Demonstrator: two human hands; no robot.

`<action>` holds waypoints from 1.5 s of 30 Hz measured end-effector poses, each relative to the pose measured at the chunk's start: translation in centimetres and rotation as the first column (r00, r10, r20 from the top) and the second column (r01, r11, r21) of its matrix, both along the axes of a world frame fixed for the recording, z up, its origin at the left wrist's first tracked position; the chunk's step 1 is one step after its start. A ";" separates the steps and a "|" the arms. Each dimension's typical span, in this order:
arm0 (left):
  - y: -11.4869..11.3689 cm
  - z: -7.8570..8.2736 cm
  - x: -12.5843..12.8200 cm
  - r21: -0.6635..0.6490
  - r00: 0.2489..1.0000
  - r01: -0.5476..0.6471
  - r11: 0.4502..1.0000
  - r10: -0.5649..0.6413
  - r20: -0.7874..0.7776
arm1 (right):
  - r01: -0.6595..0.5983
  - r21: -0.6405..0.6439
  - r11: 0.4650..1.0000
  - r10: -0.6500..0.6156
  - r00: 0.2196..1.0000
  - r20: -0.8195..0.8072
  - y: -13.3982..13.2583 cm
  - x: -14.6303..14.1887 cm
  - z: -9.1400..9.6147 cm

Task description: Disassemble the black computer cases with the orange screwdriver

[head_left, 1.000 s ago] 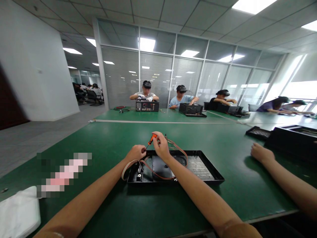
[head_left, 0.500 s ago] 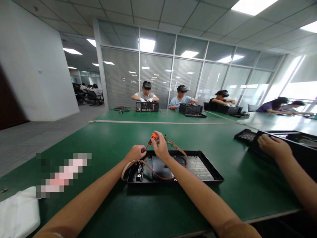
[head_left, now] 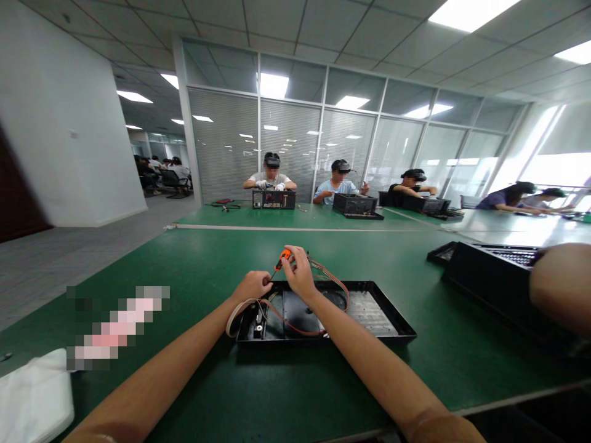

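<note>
A black open case panel (head_left: 369, 323) lies on the green table in front of me, with a flat ribbon cable (head_left: 277, 311) looping over it. My right hand (head_left: 301, 274) pinches the orange handle of a small screwdriver (head_left: 281, 258) above the panel's far edge. My left hand (head_left: 252, 286) is closed at the screwdriver's tip, by the panel's far left corner; what its fingers pinch is too small to make out.
A co-worker's arm (head_left: 561, 286) reaches in at the right beside a black computer case (head_left: 489, 277). A white cloth (head_left: 34, 400) lies at the lower left. Several people work on black cases at the far table (head_left: 323, 215).
My hands have stayed at the screwdriver. The co-worker's arm on the right rose from the table to the black case, which has moved nearer and more into view.
</note>
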State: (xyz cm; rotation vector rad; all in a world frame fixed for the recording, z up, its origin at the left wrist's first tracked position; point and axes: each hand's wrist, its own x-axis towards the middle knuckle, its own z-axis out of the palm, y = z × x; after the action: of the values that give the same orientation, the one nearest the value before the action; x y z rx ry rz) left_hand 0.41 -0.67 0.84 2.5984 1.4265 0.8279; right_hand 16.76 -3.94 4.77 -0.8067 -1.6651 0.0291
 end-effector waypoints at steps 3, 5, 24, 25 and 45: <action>0.0 0.0 0.0 -0.002 1.000 0.014 1.000 -0.014 0.010 | -0.002 0.005 1.000 0.002 1.000 0.011 0.0 0.1 0.1; 0.0 0.0 0.0 -0.003 1.000 0.011 1.000 -0.011 0.016 | -0.007 0.009 1.000 0.007 1.000 0.010 0.1 0.2 0.1; 0.1 -0.1 -0.1 0.033 1.000 0.018 0.999 -0.017 -0.011 | -0.095 -0.089 0.991 0.092 0.995 -0.038 0.4 -0.1 -0.7; 0.1 -0.2 -0.1 0.028 1.000 0.021 0.999 -0.021 0.012 | -0.091 -0.086 0.992 0.088 0.995 -0.040 0.3 0.0 -0.5; 1.5 3.2 -2.7 -0.365 0.937 0.175 0.914 -0.040 0.347 | -0.254 -0.265 0.930 0.101 0.871 -0.481 3.0 3.7 1.9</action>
State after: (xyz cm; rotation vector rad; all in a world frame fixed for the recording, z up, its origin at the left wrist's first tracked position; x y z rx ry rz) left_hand -2.32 0.84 4.05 2.0981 1.1928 0.8192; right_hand 20.42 -0.92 6.68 -0.8057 -1.2847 0.5969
